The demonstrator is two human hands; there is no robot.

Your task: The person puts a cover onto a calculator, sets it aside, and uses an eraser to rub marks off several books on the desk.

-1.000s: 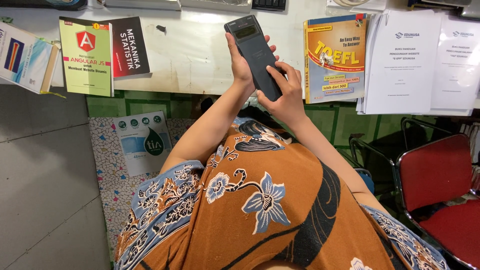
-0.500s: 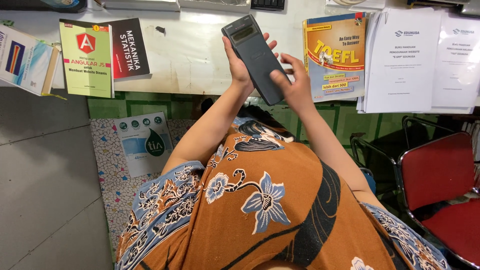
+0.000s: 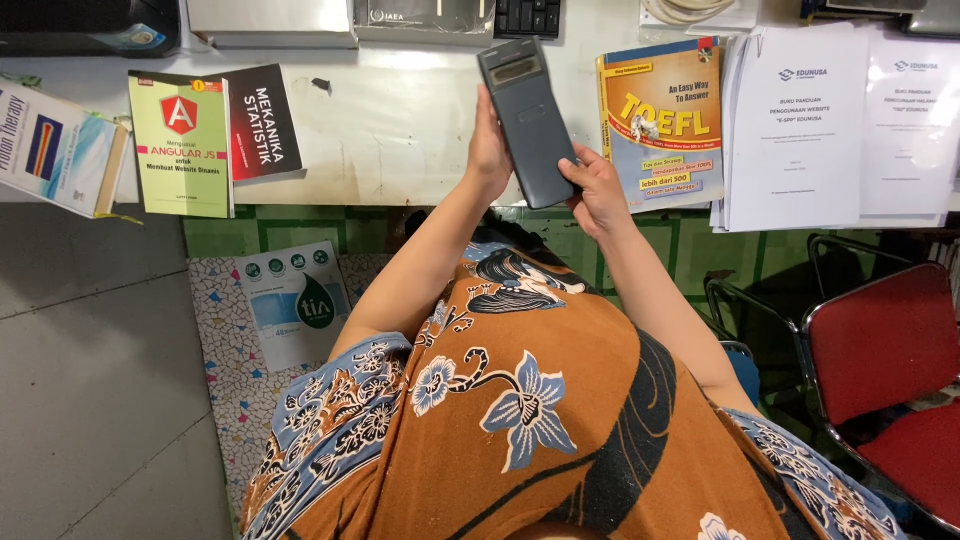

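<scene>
So the right hand (image 3: 600,190) has slid off the dark calculator's (image 3: 527,120) face to its lower end, and now both it and the left hand (image 3: 490,150) clasp the thing, raised over the desk (image 3: 400,110) edge.

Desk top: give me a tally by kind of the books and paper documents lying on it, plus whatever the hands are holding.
Books: 4 (green book, black book, yellow book, white book at the left edge)
White stapled documents: 2
Dark calculator in slide cover: 1, held by left hand and right hand
Total: 7
</scene>
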